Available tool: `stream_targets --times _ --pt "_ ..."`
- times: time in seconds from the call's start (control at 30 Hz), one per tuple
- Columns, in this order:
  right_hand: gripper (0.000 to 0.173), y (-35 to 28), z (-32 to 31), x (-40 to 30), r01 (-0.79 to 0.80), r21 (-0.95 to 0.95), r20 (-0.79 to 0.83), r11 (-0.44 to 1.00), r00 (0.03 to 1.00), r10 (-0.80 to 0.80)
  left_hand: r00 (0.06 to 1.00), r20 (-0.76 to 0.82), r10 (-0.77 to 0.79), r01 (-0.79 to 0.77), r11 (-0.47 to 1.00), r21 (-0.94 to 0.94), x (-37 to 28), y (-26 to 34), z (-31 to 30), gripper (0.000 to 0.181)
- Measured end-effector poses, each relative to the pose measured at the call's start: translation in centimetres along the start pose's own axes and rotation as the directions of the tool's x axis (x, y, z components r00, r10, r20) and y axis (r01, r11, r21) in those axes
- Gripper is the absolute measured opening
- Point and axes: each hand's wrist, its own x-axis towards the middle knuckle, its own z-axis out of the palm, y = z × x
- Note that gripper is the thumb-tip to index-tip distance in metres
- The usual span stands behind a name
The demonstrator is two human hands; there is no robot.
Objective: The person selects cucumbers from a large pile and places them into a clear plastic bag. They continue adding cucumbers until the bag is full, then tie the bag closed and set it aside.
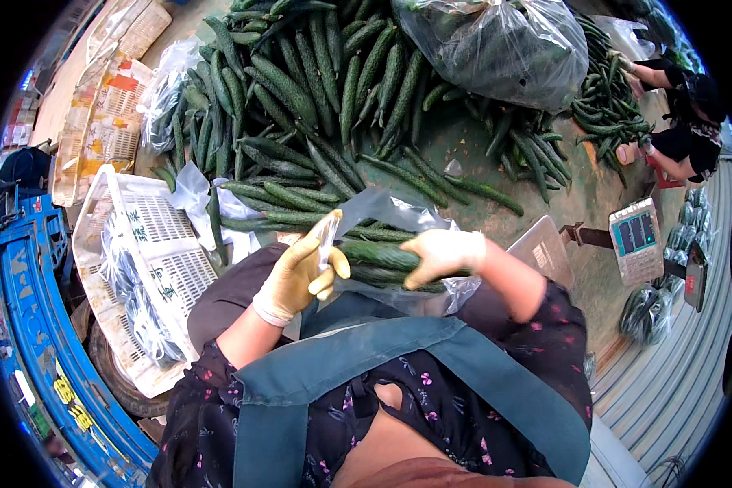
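Note:
My left hand point(305, 268), in a pale yellow glove, pinches the edge of a clear plastic bag point(375, 204) between thumb and fingers. The gloved right hand point(442, 256) lies over several cucumbers point(381, 255) in the bag's mouth, its fingers curled round them. More cucumbers point(280, 216) lie crosswise just beyond the bag. A large heap of cucumbers point(317, 67) spreads farther ahead. The far ends of the held cucumbers are partly hidden by the right hand and the plastic.
A white plastic crate point(158, 244) with bundled bags stands at the left beside a blue vehicle point(43, 293). A scale platform point(543, 253) and its display point(636, 235) are at the right. A filled clear bag point(500, 55) lies ahead. A co-worker point(683, 122) handles smaller cucumbers at the far right.

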Motion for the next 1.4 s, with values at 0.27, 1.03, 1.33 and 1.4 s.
stream_targets --times 0.27,1.03,1.33,1.4 --pt "0.031 14.0 -4.7 12.6 -0.180 0.072 -0.581 0.981 0.792 0.188 0.997 -0.074 0.018 -0.008 0.992 0.128 -0.8 -0.1 1.4 0.074" --pt "0.033 20.7 -3.1 16.4 -0.494 -0.200 -0.523 0.846 0.784 0.334 0.990 -0.139 -0.009 0.017 0.998 0.057 -0.9 1.4 1.5 0.080" --pt "0.021 27.7 1.6 6.0 -0.069 0.762 -0.405 0.644 0.725 0.557 0.992 -0.121 -0.025 0.028 0.999 0.027 -1.1 0.7 1.4 0.078" --pt "0.045 28.2 2.1 3.4 0.137 0.950 -0.297 0.281 0.682 0.668 0.992 -0.123 -0.015 0.018 0.999 0.028 -1.0 0.7 1.5 0.078"
